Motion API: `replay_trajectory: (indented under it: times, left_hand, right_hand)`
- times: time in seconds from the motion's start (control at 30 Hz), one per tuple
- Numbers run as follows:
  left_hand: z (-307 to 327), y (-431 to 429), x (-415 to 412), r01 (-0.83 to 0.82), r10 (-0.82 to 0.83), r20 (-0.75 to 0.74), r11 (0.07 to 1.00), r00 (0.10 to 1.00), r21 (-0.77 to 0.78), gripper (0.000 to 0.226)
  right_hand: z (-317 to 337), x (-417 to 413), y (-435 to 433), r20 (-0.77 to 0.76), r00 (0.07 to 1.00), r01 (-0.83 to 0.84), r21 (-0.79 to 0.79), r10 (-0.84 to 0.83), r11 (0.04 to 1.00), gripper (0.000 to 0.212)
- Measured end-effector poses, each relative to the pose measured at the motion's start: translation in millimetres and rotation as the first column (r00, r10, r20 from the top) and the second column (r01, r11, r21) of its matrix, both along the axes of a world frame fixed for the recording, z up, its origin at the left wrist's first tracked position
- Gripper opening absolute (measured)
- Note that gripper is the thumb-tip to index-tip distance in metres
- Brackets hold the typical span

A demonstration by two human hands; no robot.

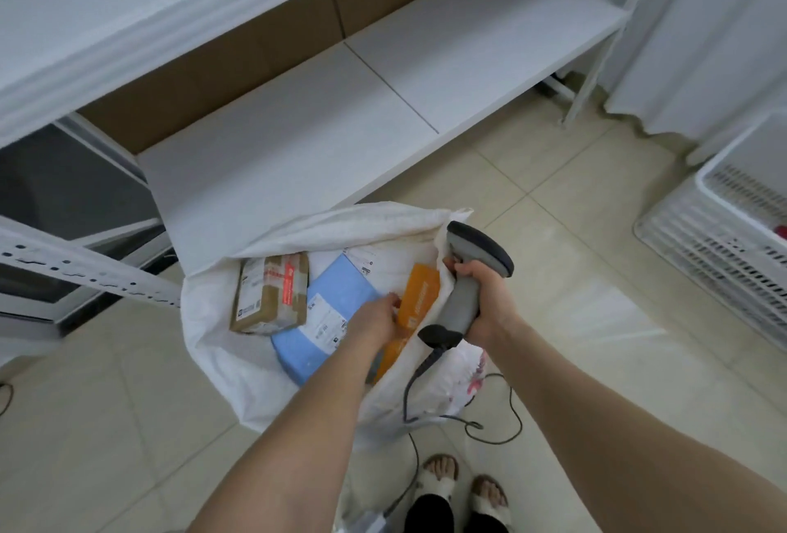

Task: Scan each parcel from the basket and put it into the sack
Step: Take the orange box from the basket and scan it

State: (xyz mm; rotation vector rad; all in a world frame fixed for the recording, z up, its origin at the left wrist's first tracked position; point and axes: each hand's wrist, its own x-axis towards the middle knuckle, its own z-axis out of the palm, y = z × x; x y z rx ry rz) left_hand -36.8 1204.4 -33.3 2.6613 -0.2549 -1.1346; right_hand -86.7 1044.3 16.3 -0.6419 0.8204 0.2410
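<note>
Left grip held a flat orange parcel inside the white woven sack, beside a brown taped box and blue padded mailer. Right grip clamped the grey handheld scanner. I couldn't see into the white slotted basket.

A parcel storeroom: white shelving, sack of parcels, barcode scanner.

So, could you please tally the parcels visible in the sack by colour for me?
Brown parcel: 1
Blue parcel: 1
Orange parcel: 1, gripped by the left hand
White parcel: 1, mostly hidden, only its labelled corner shows
Total: 4
</note>
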Motion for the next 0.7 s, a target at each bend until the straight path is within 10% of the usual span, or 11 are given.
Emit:
replay_trajectory:
  times: [0.27,0.4,0.5,0.7]
  left_hand:
    - [-30.4,-16.7,-6.7,-0.044,0.046,-0.018,0.995,0.999,0.088,0.027]
    - [-17.3,-23.0,15.1,-0.13,0.139,0.032,0.972,0.99,-0.197,0.069]
    - [-12.7,-34.3,26.6,0.08,-0.037,0.193,0.972,0.981,-0.219,0.049]
    - [-26.7,-29.6,18.2,0.154,-0.152,0.042,0.985,0.988,-0.072,0.046]
  right_hand:
    - [-16.5,-0.9,-7.6,-0.013,1.0,-0.01,-0.029,0.009,1.0,0.013]
    - [-11.3,2.4,-9.1,-0.004,1.0,0.022,0.006,-0.022,1.0,0.013]
    - [-9.8,6.8,-2.9,-0.011,1.0,0.028,0.01,-0.028,1.0,0.013]
    - [-16.4,2.3,-4.4,-0.079,0.997,0.011,-0.047,-0.015,0.999,0.016]
